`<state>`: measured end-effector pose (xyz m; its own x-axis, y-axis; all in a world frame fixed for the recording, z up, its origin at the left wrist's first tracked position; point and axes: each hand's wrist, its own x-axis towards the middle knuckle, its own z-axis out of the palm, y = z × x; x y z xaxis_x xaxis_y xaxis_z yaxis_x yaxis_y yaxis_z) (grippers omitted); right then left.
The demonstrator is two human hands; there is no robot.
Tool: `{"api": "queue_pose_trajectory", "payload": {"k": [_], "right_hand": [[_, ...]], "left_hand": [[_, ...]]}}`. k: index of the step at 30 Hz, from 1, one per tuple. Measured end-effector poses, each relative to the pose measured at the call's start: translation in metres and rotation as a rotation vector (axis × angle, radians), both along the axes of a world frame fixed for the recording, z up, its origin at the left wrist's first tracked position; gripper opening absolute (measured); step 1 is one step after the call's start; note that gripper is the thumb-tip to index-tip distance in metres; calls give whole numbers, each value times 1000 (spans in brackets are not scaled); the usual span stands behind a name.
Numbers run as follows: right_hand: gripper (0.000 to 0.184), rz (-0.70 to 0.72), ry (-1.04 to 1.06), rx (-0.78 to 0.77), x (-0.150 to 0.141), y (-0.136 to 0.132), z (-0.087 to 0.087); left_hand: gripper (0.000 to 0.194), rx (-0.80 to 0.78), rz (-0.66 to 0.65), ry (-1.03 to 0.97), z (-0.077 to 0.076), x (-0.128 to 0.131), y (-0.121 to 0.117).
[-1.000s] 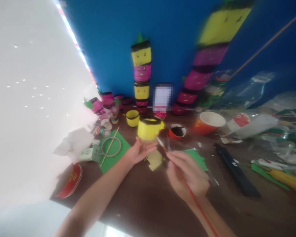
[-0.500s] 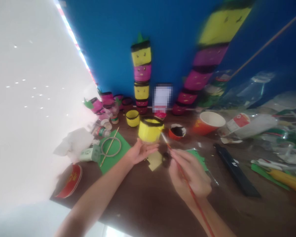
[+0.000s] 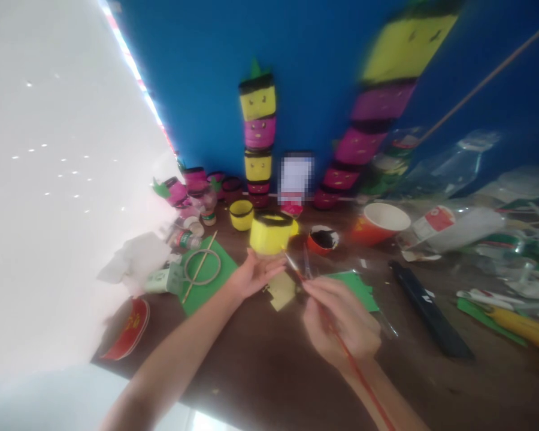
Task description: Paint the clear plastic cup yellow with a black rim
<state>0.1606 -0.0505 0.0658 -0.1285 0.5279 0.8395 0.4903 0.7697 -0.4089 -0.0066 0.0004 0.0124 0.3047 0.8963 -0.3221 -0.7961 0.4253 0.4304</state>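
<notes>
My left hand [image 3: 251,276] cups the base of a yellow painted cup with a black rim [image 3: 270,232], tilting it on the brown table [image 3: 260,359]. In my right hand [image 3: 339,317] a thin red-handled paintbrush [image 3: 336,338] is pinched, its tip pointing at the cup's lower right side. A small red cup of black paint [image 3: 323,239] stands just right of the yellow cup. Under my hands lie a yellow scrap [image 3: 282,291] and a green paper piece [image 3: 359,288].
A stack of yellow and pink painted cups [image 3: 257,134] stands against the blue wall, another leaning stack [image 3: 377,108] to its right. An orange paper cup [image 3: 379,222], plastic bottles [image 3: 449,224], a black strip [image 3: 431,311], a green sheet with a ring [image 3: 204,269] and a red bowl [image 3: 130,329] surround my hands.
The brush tip rose toward the cup half a second ago and has come back down to its lower side; the yellow cup rocked slightly in my left hand.
</notes>
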Motion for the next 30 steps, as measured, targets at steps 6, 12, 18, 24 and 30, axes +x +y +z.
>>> {"api": "queue_pose_trajectory", "payload": {"k": [6,12,18,24,30], "right_hand": [[34,-45,4,7,-3,1,0],[28,38,19,-2,-2,1,-1],[29,-24,-11,-34,-3,0,-3],[29,66,6,-6,-2,0,-3],[32,34,-7,-25,-5,0,-3]], "left_hand": [[72,-55,1,-14,5,1,0],[72,-30,18,-22,10,1,-1],[76,2,-6,-10,10,1,-1],[75,-18,41,-41,12,2,0],[67,-7,25,-44,11,2,-1]]}}
